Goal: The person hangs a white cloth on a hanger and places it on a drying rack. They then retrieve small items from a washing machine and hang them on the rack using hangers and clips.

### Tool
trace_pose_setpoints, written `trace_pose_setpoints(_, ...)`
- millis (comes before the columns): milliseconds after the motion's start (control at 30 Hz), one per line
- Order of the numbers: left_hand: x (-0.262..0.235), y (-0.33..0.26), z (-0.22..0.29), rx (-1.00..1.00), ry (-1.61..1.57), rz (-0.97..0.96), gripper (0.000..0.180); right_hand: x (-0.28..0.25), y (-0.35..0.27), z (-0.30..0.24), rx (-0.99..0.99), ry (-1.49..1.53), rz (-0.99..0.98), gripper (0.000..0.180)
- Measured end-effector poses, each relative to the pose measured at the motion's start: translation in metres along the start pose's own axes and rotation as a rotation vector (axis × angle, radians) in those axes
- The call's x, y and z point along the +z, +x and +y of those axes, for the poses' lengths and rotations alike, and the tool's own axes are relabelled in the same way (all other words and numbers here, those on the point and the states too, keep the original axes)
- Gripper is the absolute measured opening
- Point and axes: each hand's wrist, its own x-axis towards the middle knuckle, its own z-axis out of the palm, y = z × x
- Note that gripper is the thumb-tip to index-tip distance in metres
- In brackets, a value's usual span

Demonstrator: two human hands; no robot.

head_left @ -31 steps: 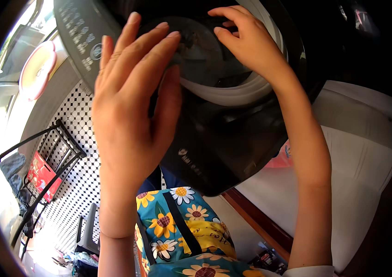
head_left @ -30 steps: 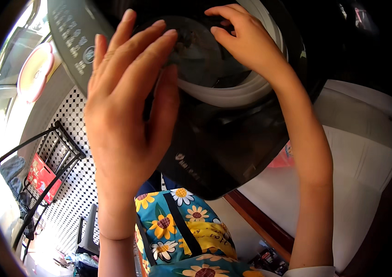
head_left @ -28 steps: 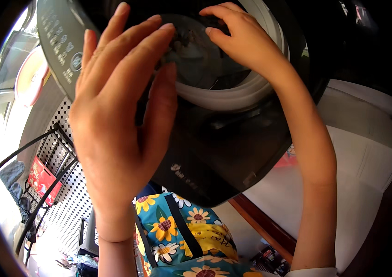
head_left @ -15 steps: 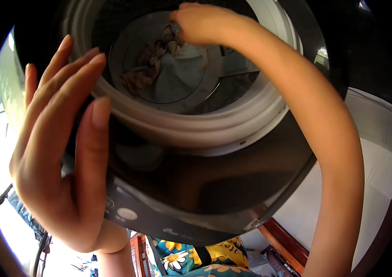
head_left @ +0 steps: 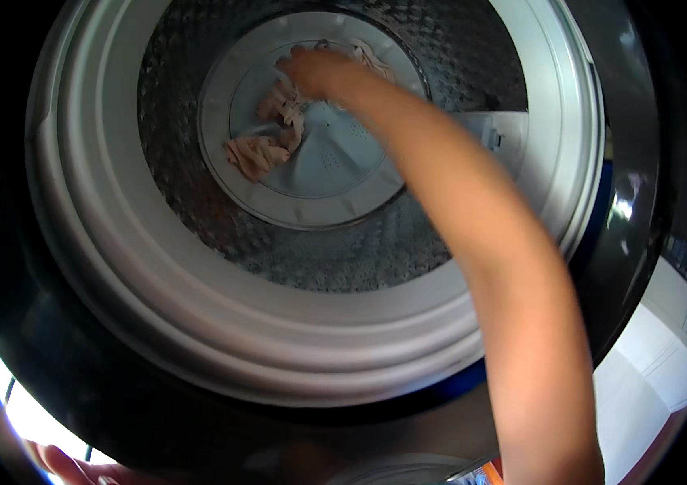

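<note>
Two hands (head_left: 315, 74) (head_left: 69, 467), one washer drum (head_left: 343, 259), cloth (head_left: 259, 155) count unclear

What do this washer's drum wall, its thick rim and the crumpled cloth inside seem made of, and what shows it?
Drum wall: probably metal, dark and textured, with a greyish sheen. Thick rim: likely moulded plastic, smooth, pale grey and softly shining. Crumpled cloth: thin-looking, matt, pinkish fabric, shown by soft folds; its fibre cannot be told.

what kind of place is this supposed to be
Probably a laundry spot, though whether in a home isn't clear. The signs are a dimpled metal drum inside a thick pale ring, and crumpled pinkish cloth at the bottom, where the right hand reaches in.
</note>
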Motion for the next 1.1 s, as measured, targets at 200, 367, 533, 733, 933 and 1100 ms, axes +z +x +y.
trace_pose_setpoints(200,0.001,0.014,-0.016,-0.008,0.079,-0.118,0.044,0.083,0.033,-0.048,-0.028,-0.103,-0.061,0.055)
trace_pose_setpoints(367,0.002,0.022,-0.019,-0.03,0.113,-0.175,0.043,0.153,0.037,-0.074,-0.316,-0.255,0.022,0.053)
trace_pose_setpoints(533,-0.001,0.028,-0.021,-0.044,0.124,-0.214,0.042,0.185,0.059,-0.072,-0.346,-0.128,0.063,0.049)
trace_pose_setpoints(733,-0.003,0.034,-0.019,-0.036,0.13,-0.257,0.041,0.157,0.053,-0.013,-0.144,-0.328,0.282,0.045)
trace_pose_setpoints(933,-0.006,0.042,-0.013,-0.034,0.137,-0.315,0.039,0.136,0.044,0.017,0.055,-0.062,0.157,0.052)
trace_pose_setpoints(1100,-0.009,0.055,-0.012,-0.03,0.125,-0.37,0.038,0.14,0.08,0.038,0.108,0.325,0.073,0.046)
